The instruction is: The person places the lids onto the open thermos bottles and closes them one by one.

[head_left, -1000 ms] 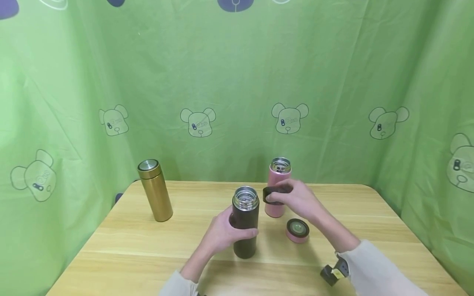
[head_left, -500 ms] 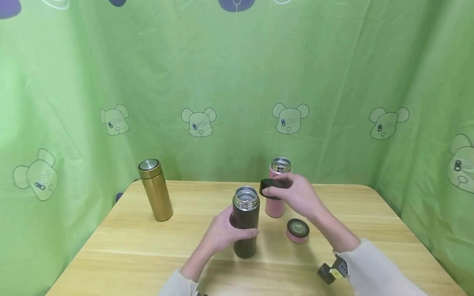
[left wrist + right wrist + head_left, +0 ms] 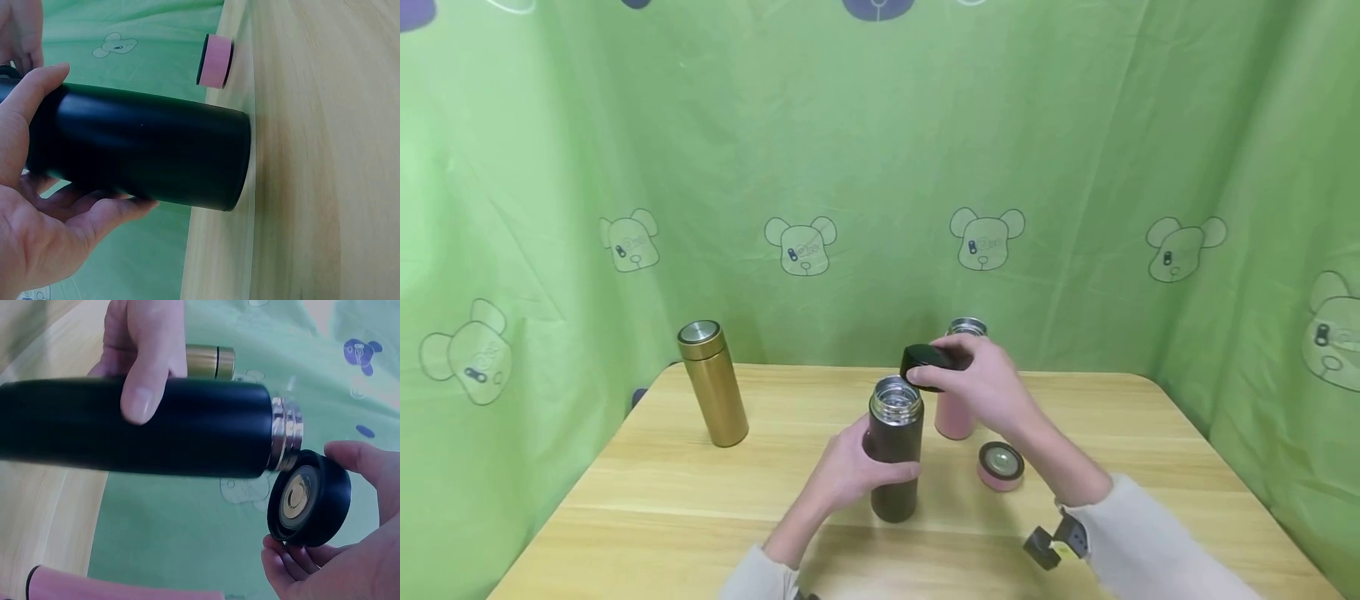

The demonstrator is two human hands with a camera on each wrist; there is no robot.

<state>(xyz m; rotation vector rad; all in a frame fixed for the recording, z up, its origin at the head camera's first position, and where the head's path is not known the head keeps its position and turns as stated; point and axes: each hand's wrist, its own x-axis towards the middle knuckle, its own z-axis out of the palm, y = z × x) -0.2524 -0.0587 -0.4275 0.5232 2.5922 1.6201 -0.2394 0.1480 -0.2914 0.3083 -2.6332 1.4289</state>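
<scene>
A black thermos flask stands upright on the table, its steel threaded mouth uncovered. My left hand grips it round the middle, fingers behind and thumb across the front. In my right hand a black lid is pinched between thumb and fingers. The lid is tilted just above and to the right of the flask's mouth; its pale inner seal shows in the right wrist view. Behind my right hand stands a lidless pink flask, partly hidden. Nearer me, the pink lid lies with its inside up.
At the left of the wooden table stands a gold thermos flask with its lid on. A green curtain hangs close behind the table and along both sides.
My right hand has moved left and slightly up with the black lid, from in front of the pink flask to beside the black flask's mouth. My left hand and the black flask hold still.
</scene>
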